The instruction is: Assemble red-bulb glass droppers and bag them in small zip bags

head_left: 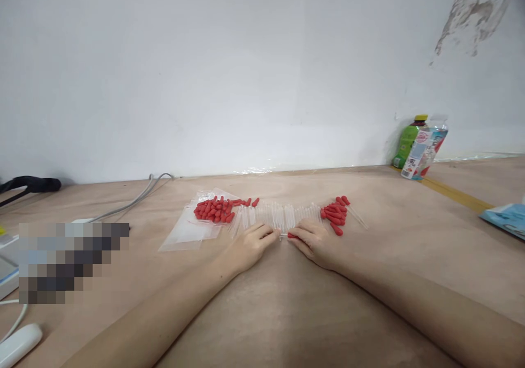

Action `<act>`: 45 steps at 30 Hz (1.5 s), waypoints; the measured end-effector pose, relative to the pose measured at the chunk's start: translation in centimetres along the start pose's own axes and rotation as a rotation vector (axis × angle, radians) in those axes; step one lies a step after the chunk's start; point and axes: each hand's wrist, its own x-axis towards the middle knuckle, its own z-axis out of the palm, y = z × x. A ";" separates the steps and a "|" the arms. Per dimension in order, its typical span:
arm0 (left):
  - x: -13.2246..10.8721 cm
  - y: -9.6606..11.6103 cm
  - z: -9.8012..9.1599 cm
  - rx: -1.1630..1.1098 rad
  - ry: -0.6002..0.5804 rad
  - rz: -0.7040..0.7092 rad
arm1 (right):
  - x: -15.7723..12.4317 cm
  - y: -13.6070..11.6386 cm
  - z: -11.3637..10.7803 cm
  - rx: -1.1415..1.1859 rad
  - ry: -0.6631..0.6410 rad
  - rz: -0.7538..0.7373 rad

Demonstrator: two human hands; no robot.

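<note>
Close to the middle of the table, my left hand (253, 243) pinches a thin clear tube (283, 235), most of it hidden by the fingers. Just right of it, my right hand (316, 242) is closed on a red rubber bulb (292, 235). The tube's end and the bulb meet or nearly meet; I cannot tell whether one is inside the other. Behind both hands lies a row of clear tubes (283, 214). A pile of red bulbs (213, 210) rests on a plastic bag (182, 235) to the left, and a smaller group of red bulbs (334, 212) lies to the right.
Two bottles (422, 148) stand by the wall at the right, near a blue packet (506, 219). Loose tubes (358, 216) lie beyond the right group. A grey cable (131, 199), a black object (33, 183) and a white object (19, 343) are on the left.
</note>
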 end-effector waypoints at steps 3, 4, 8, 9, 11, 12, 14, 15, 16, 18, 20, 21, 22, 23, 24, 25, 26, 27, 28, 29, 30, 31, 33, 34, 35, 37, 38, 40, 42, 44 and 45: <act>0.0 0.0 -0.1 -0.041 0.057 -0.083 | -0.1 0.6 0.0 0.057 0.027 0.028; -0.1 -0.1 -0.2 -0.052 0.070 -0.109 | -0.1 0.8 0.0 0.081 0.035 0.037; -0.4 -0.3 -0.4 -0.066 0.060 -0.147 | -0.3 1.6 0.0 0.160 0.034 0.060; -0.5 -0.4 -0.3 -0.074 0.061 -0.148 | -0.3 1.6 -0.1 0.179 0.026 0.076; -0.6 -0.4 -0.1 -0.090 0.081 -0.147 | -0.3 1.5 -0.3 0.212 0.000 0.112; -0.6 -0.4 0.0 -0.095 0.093 -0.144 | -0.2 1.4 -0.3 0.222 -0.016 0.129; -0.6 -0.4 0.1 -0.106 0.111 -0.139 | -0.2 1.2 -0.4 0.234 -0.045 0.143; -0.6 -0.3 0.1 -0.114 0.117 -0.137 | -0.2 1.1 -0.5 0.239 -0.054 0.141; -0.6 -0.3 0.2 -0.124 0.122 -0.137 | -0.2 1.0 -0.5 0.244 -0.059 0.140; -0.5 -0.1 0.1 -0.141 0.120 -0.141 | -0.2 1.0 -0.5 0.260 -0.065 0.133; -0.4 0.0 0.1 -0.150 0.116 -0.140 | -0.1 0.9 -0.5 0.270 -0.072 0.116; -0.4 0.1 0.1 -0.154 0.114 -0.137 | -0.1 0.9 -0.5 0.271 -0.078 0.105; -0.4 0.1 0.1 -0.157 0.112 -0.136 | -0.1 0.9 -0.5 0.270 -0.082 0.093; -0.3 0.1 0.0 -0.160 0.110 -0.135 | 0.0 0.9 -0.6 0.268 -0.083 0.083; -0.3 0.2 0.0 -0.162 0.107 -0.135 | 0.0 0.9 -0.6 0.265 -0.083 0.075; -0.2 0.2 0.0 -0.164 0.103 -0.136 | 0.1 0.9 -0.6 0.262 -0.082 0.066; -0.2 0.3 0.0 -0.165 0.098 -0.138 | 0.1 0.8 -0.6 0.259 -0.080 0.057; -0.1 0.3 0.0 -0.165 0.095 -0.142 | 0.2 0.8 -0.6 0.254 -0.079 0.051; -0.1 0.3 0.1 -0.166 0.097 -0.147 | 0.2 0.8 -0.5 0.247 -0.078 0.049; 0.0 0.4 0.1 -0.168 0.096 -0.151 | 0.3 0.7 -0.5 0.240 -0.075 0.049; 0.0 0.4 0.1 -0.167 0.098 -0.155 | 0.3 0.7 -0.5 0.233 -0.073 0.051; 0.0 0.4 0.2 -0.165 0.099 -0.157 | 0.3 0.7 -0.4 0.226 -0.071 0.052; 0.0 0.3 0.3 -0.162 0.099 -0.155 | 0.3 0.7 -0.4 0.219 -0.076 0.046; 0.0 0.3 0.3 -0.162 0.096 -0.153 | 0.4 0.8 -0.4 0.218 -0.082 0.041; 0.0 0.3 0.3 -0.165 0.094 -0.150 | 0.4 0.8 -0.5 0.221 -0.089 0.037; 0.0 0.3 0.3 -0.184 0.092 -0.148 | 0.5 0.9 -0.6 0.247 -0.095 0.046; 0.1 0.4 0.3 -0.196 0.097 -0.150 | 0.6 0.9 -0.7 0.276 -0.092 0.063; 0.1 0.4 0.2 -0.216 0.121 -0.171 | 0.9 0.9 -0.9 0.366 -0.069 0.121; 0.2 0.5 0.0 -0.220 0.141 -0.186 | 1.3 0.9 -0.9 0.485 -0.020 0.220; 0.2 0.5 -0.3 -0.214 0.141 -0.185 | 1.7 0.9 -1.0 0.623 0.039 0.345; 0.1 0.5 -0.5 -0.210 0.136 -0.185 | 1.9 1.1 -1.2 0.690 0.070 0.415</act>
